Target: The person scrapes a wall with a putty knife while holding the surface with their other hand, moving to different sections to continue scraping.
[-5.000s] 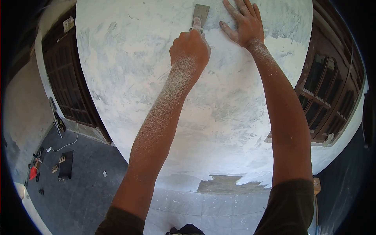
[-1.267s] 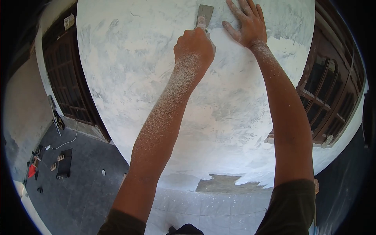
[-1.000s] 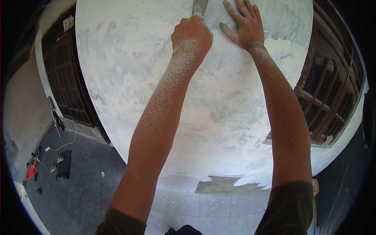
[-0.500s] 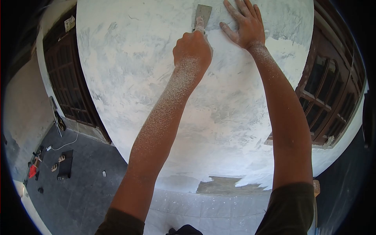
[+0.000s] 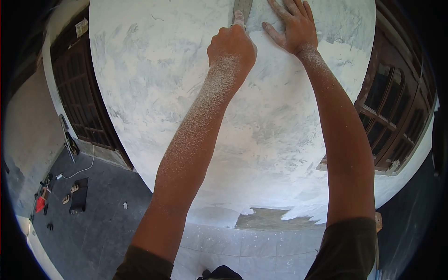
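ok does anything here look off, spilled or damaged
Low on the wall, a jagged grey-brown patch breaks the white coat, so it looks chipped or unfinished. White specks litter the pale floor beneath, like fallen bits, and white dust coats the left forearm. Nothing looks tipped over.

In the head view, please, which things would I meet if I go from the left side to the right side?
A red item, dark door, left hand holding a scraper, right hand with fingers spread, brown window.
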A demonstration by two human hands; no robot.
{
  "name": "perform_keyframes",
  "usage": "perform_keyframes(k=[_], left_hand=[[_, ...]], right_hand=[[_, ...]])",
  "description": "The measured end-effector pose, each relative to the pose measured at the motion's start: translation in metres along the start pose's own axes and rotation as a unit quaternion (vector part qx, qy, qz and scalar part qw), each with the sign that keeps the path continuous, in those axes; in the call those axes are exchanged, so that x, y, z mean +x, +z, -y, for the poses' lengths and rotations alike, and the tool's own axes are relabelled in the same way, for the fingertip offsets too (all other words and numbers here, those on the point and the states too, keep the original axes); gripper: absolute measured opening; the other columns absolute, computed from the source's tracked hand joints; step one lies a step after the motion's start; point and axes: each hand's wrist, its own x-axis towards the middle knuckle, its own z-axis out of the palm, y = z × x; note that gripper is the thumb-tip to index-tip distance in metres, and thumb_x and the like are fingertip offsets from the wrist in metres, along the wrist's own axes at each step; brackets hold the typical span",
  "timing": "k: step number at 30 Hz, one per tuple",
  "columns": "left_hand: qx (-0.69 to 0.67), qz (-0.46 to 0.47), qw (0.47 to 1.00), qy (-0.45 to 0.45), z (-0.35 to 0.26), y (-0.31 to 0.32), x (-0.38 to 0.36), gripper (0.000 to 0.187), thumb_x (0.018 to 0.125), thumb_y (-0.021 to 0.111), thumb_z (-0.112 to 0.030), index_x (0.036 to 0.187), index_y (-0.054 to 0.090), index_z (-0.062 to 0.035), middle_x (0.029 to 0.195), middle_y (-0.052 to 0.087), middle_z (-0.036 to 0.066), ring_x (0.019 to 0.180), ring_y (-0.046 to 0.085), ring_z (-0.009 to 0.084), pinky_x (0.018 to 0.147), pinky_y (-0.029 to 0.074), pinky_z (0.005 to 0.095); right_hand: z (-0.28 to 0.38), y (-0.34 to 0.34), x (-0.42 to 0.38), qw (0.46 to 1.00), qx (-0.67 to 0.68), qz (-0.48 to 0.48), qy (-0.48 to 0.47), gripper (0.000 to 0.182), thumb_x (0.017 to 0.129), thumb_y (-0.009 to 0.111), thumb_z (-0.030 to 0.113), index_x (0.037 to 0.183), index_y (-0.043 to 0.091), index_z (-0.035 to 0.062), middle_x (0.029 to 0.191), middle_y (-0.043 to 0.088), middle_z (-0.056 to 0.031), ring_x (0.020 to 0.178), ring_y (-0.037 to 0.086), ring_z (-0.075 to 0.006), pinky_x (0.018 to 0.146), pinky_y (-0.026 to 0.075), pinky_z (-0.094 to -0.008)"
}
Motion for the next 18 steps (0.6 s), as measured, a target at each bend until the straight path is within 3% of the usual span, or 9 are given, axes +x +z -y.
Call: perform_keyframes(k=[1, 3, 10, 12, 18], left_hand=[[0.0, 0.001, 1.0, -0.002, -0.002, -0.006, 0.002, 0.052, 0.097, 0.056, -0.024, 0.147, 0.047, -0.0123, 0.101, 0.07, 0.024, 0.1, 0.07, 0.0392, 0.085, 0.058, 0.0487], [-0.012, -0.007, 1.0, 0.025, -0.009, -0.02, 0.012, 0.03, 0.096, 0.056, -0.018, 0.116, 0.066, 0.003, 0.099, 0.07, 0.021, 0.096, 0.072, 0.0337, 0.08, 0.06, 0.0432], [-0.011, 0.023, 1.0, -0.01, 0.004, 0.0, -0.015, 0.028, 0.095, 0.058, -0.016, 0.112, 0.067, 0.0036, 0.1, 0.07, 0.021, 0.097, 0.071, 0.0334, 0.081, 0.06, 0.0429], [-0.017, -0.004, 1.0, 0.002, 0.004, 0.003, 0.001, 0.052, 0.097, 0.055, -0.022, 0.147, 0.046, -0.0102, 0.097, 0.07, 0.024, 0.095, 0.07, 0.0398, 0.082, 0.058, 0.0492], [-0.024, -0.026, 0.999, 0.015, 0.0, 0.002, 0.003, 0.054, 0.098, 0.055, -0.023, 0.149, 0.043, -0.0108, 0.097, 0.07, 0.024, 0.093, 0.071, 0.0391, 0.083, 0.058, 0.0486]], right_hand=[[0.001, 0.0, -0.001, 1.0, 0.0, 0.001, -0.002, 0.072, 0.086, 0.063, 0.044, 0.148, 0.045, 0.0131, 0.162, 0.025, -0.0155, 0.151, 0.019, -0.0346, 0.123, 0.015, -0.0491], [-0.001, 0.0, 0.0, 1.0, 0.004, -0.004, -0.007, 0.072, 0.086, 0.062, 0.044, 0.148, 0.045, 0.013, 0.162, 0.025, -0.0153, 0.151, 0.019, -0.0344, 0.123, 0.015, -0.049], [-0.001, 0.003, -0.002, 1.0, -0.006, -0.002, -0.006, 0.072, 0.086, 0.062, 0.045, 0.148, 0.046, 0.0126, 0.163, 0.025, -0.0149, 0.151, 0.019, -0.0342, 0.123, 0.014, -0.049], [-0.001, 0.003, -0.001, 1.0, -0.003, -0.004, -0.005, 0.072, 0.086, 0.062, 0.045, 0.148, 0.046, 0.0127, 0.163, 0.025, -0.0149, 0.151, 0.019, -0.0343, 0.123, 0.014, -0.049], [-0.001, 0.002, -0.003, 1.0, 0.009, -0.005, -0.006, 0.071, 0.085, 0.062, 0.045, 0.147, 0.047, 0.0131, 0.162, 0.025, -0.0154, 0.151, 0.019, -0.0351, 0.122, 0.014, -0.0497]])
